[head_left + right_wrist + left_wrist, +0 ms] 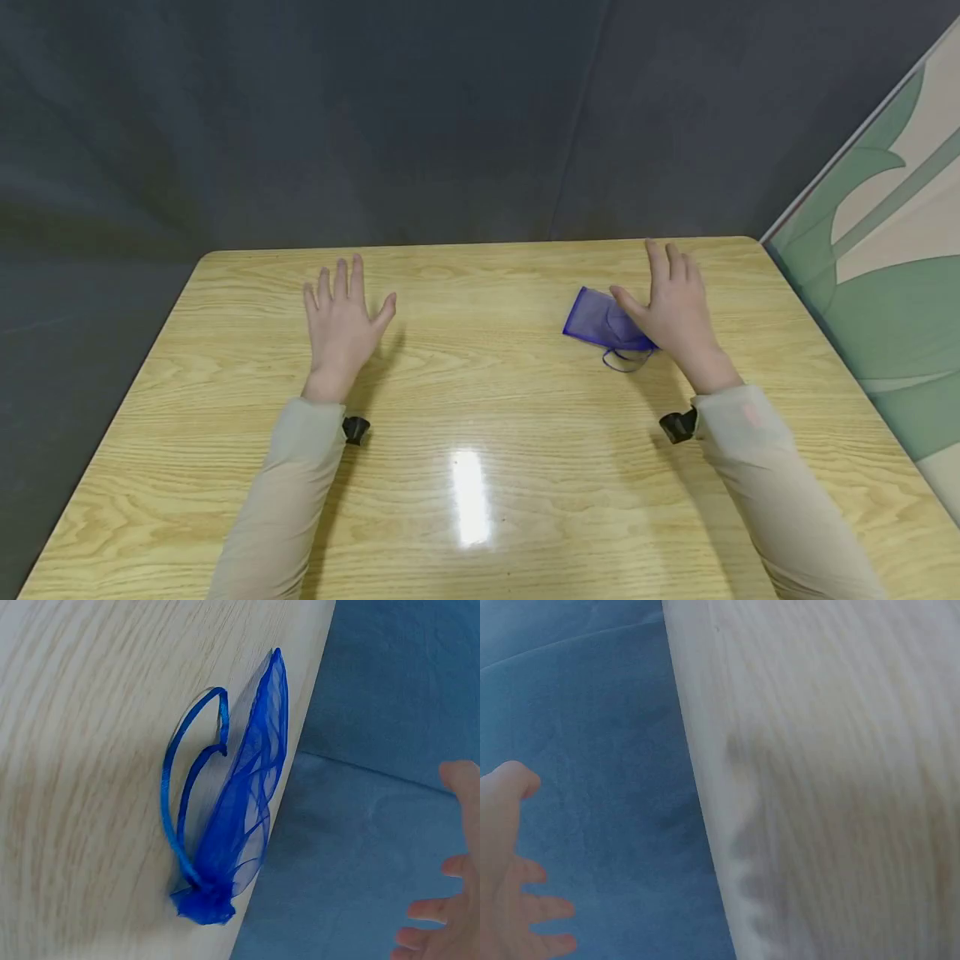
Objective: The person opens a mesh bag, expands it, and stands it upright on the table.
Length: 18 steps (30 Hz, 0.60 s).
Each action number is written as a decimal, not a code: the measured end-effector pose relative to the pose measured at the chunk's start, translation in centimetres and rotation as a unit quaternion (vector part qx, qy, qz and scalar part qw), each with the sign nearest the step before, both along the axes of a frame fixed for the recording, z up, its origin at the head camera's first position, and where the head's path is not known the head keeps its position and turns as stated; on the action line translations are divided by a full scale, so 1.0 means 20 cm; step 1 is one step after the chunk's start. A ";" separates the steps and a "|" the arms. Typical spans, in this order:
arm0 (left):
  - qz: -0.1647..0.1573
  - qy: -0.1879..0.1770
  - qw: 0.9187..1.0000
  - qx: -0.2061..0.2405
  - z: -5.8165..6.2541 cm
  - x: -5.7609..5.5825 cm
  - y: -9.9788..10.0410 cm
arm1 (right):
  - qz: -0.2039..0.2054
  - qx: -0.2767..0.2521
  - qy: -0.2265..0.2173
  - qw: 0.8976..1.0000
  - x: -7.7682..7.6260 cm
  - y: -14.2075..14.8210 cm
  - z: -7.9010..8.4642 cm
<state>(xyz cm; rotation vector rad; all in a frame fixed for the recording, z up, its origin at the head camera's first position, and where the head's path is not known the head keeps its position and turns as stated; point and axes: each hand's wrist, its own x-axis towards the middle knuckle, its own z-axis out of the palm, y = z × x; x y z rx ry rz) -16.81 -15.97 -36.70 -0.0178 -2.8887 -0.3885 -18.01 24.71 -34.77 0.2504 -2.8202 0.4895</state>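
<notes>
A sheer blue drawstring pouch [596, 318] lies flat on the right part of the table, its ribbon loops [621, 360] trailing toward the person. My right hand [675, 312] hovers beside it with fingers spread, the thumb overlapping the pouch in the head view. In the right wrist view the whole pouch [240, 802] shows, gathered at its neck, with that hand [442, 915] apart from it at the right edge. Over the left part of the table my left hand [341, 329] is held with fingers straight and spread, holding nothing.
The wood-grain table [420, 400] reaches back to a dark cloth backdrop [390, 125]. On the right stands a panel with a green leaf pattern [900, 275]. Both sleeved wrists carry small black cameras [678, 426]. A bright light reflection marks the table's middle front.
</notes>
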 end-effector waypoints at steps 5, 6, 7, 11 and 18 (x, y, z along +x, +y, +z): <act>-0.017 0.035 0.999 0.023 -0.03 0.01 0.01 | -0.013 -0.042 -0.057 0.997 0.00 0.05 -0.01; -0.020 0.040 0.999 0.029 -0.03 0.01 0.01 | -0.018 -0.049 -0.073 0.996 0.00 0.06 -0.01; -0.024 0.045 0.998 0.036 -0.03 0.01 0.01 | -0.020 -0.055 -0.085 0.995 0.00 0.07 -0.01; -0.033 0.047 0.996 0.070 -0.05 0.01 0.02 | -0.028 -0.086 -0.128 0.988 -0.01 0.12 -0.03; -0.028 -0.018 0.990 0.139 -0.07 0.01 0.06 | -0.036 -0.136 -0.200 0.970 -0.02 0.21 -0.09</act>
